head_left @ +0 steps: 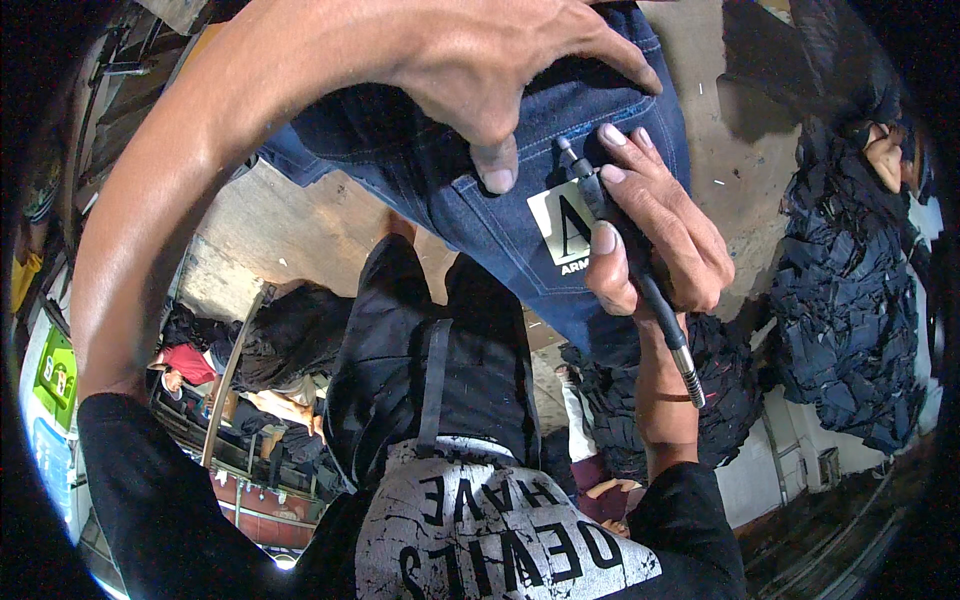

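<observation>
Dark blue jeans [440,190] are spread under my hands, with a stitched pocket that bears a white label [541,220]. My left hand [500,85] presses on the denim near the pocket's upper edge, thumb and a finger spread wide apart; its other fingers are hidden. Between the thumb and fingers of my right hand [675,235] is a dark pen-shaped rotary handpiece [652,295] with a springy metal sleeve at its rear end. Its small metal tip is at the pocket's edge, where a strip of denim looks worn to a lighter blue. I cannot tell whether the tip touches.
A tall heap of dark cloth pieces [850,300] stands at the right, another dark heap [700,400] behind my right forearm. One person's arm [885,160] shows at the far right, and a person in red [185,362] at the left. A wooden pole [232,375] leans nearby.
</observation>
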### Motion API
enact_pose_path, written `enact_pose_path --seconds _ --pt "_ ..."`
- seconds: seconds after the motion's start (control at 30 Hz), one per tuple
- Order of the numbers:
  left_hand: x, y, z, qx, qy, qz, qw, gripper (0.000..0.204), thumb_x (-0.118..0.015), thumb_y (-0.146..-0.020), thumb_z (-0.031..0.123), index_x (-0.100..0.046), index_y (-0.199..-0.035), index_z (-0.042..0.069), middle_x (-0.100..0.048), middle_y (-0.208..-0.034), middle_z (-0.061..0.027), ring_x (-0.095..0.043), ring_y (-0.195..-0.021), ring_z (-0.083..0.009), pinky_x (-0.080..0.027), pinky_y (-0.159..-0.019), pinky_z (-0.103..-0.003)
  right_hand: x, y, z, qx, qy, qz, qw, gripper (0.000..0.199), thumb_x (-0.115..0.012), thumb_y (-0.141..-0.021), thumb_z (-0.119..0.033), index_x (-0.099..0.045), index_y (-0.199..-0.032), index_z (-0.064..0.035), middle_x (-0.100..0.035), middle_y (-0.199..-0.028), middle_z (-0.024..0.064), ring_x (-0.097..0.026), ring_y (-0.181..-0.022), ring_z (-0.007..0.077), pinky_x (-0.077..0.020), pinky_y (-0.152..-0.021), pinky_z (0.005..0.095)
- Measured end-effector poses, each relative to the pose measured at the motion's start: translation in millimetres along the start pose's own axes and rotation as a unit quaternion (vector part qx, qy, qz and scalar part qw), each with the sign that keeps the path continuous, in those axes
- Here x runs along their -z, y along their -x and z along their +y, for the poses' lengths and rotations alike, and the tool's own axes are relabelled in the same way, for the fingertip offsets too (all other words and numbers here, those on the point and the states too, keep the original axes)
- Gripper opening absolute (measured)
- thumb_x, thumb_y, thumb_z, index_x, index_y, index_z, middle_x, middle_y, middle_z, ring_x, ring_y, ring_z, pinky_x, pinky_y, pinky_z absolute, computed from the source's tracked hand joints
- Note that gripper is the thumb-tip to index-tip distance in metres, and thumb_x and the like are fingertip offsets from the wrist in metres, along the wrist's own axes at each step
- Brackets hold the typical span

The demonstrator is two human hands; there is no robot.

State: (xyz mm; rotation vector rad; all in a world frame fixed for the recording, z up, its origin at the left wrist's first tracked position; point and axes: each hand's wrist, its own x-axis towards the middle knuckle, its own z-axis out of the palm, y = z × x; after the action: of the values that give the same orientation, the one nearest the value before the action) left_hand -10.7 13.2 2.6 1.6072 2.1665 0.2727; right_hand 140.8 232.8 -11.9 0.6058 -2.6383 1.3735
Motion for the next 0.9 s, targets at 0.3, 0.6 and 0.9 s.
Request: enact_pose_path --seconds 0.3,0.6,0.9 --pt "1.8 -2.9 -5.1 -0.001 0.050 -0.039 0.998 0.114 -0.091 -0.069 0.054 -0.039 -0.164 0.017 -0.007 -0.175 -0.0283 -0.009 -0.160 -0.0505 -0.007 -0.123 -0.079 -2.0 6.3 2.2 -0.007 0.017 0.081 0.997 0.032 -0.064 -0.088 -0.009 -0.073 -0.109 0.0130 -0.076 -0.107 0.0316 -0.076 -0.109 0.0422 -0.0556 -0.104 0.0561" --pt "-32.0 106.1 15.8 0.281 0.156 0.492 0.809 0.072 -0.089 -0.084 0.038 -0.061 -0.146 0.015 -0.055 -0.152 -0.0156 -0.049 -0.144 -0.0359 -0.041 -0.118 -0.047 36.1 86.1 -32.2 -0.278 -0.146 0.394 0.864 0.047 -0.044 -0.115 -0.042 -0.058 -0.133 -0.0002 -0.069 -0.129 0.0271 -0.069 -0.119 0.0312 -0.0536 -0.107 0.0452" --pt "-76.2 148.6 0.0 0.277 0.536 0.389 0.696 0.047 -0.084 -0.093 0.028 -0.060 -0.127 0.006 -0.066 -0.119 -0.0057 -0.060 -0.112 -0.0153 -0.049 -0.099 -0.035 48.3 179.7 -66.8 -0.382 -0.050 0.319 0.866 0.041 -0.086 -0.087 -0.010 -0.064 -0.121 -0.0059 -0.074 -0.111 0.0104 -0.069 -0.105 0.0201 -0.0526 -0.097 0.0352"
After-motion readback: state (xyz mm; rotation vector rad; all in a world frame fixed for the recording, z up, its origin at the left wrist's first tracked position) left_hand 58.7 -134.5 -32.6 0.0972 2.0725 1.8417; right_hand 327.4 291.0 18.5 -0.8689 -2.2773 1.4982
